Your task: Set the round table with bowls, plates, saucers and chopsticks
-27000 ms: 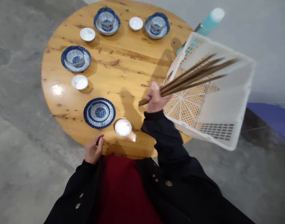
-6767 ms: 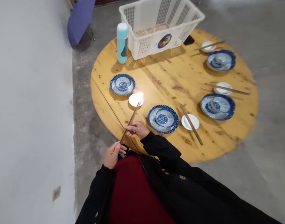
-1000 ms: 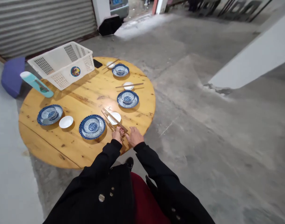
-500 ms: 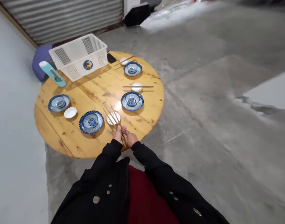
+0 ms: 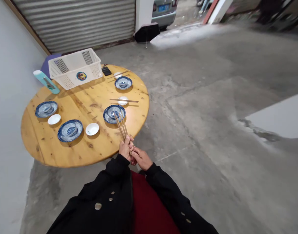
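Several brown chopsticks fan upward from my two hands, which meet just off the near right edge of the round wooden table. My left hand is closed around them. Fingers of my right hand press on their lower ends, partly hidden behind the left hand. Beyond the chopstick tips stands a blue-patterned bowl on a plate. A small white dish lies to the left, beside another blue plate with a bowl. One pair of chopsticks rests across a white dish.
At the table's back stand a white plastic basket, a turquoise bottle-like container and a black phone. More plates with bowls sit left and far right. A black umbrella lies on the concrete floor.
My view has swung right, so the table sits further left. Both hands, with the chopsticks, have moved from over the small white dish to beyond the table's edge.
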The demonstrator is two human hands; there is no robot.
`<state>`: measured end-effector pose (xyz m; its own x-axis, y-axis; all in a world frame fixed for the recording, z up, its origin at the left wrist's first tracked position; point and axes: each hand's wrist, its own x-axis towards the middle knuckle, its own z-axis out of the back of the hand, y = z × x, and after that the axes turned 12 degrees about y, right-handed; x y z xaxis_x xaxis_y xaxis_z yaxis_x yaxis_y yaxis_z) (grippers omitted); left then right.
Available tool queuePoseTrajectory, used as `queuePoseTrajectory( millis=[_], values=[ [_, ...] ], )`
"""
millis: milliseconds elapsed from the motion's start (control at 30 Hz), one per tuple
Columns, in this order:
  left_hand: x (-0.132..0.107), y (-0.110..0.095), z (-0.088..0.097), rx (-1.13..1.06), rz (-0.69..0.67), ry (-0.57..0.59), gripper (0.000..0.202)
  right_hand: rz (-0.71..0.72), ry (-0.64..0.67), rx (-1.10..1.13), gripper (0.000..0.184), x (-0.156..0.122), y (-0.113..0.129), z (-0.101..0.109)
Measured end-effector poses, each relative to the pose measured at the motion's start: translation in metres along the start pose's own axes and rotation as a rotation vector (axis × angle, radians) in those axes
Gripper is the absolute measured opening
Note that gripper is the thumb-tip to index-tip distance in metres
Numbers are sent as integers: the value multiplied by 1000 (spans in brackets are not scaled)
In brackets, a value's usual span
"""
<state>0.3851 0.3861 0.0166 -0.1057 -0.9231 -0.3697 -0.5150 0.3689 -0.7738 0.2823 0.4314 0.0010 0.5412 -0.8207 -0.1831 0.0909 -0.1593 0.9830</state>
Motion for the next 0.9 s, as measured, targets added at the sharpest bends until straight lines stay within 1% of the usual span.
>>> queuePoseTrajectory(
  millis=[100, 167, 267, 367, 533, 633, 700, 800, 900],
  values=[
    [-1, 8, -24, 65, -3, 42, 56, -25, -9, 166, 35, -10, -7, 16],
    [1, 11, -35, 103, 37, 72, 59, -52, -4, 247, 44, -12, -11, 28],
    [10, 14, -49, 134, 98, 97, 63, -70, 48, 356, 53, -7, -16, 48],
    [28, 16, -59, 161, 123, 133, 61, -62, 89, 373, 52, 4, -20, 72],
    [75, 19, -69, 124, 194, 245, 57, -69, 196, 222, 45, 33, -18, 122],
    [108, 9, -72, 37, 200, 308, 55, -93, 265, 177, 43, 55, -11, 152],
    [130, -4, -72, -70, 188, 308, 53, -140, 322, 116, 40, 74, -2, 169],
    [158, -28, -68, -217, 107, 247, 50, -176, 419, -65, 32, 109, 12, 185],
    [178, -44, -61, -239, 15, 134, 42, -174, 562, -242, 28, 143, 25, 197]
  ],
)
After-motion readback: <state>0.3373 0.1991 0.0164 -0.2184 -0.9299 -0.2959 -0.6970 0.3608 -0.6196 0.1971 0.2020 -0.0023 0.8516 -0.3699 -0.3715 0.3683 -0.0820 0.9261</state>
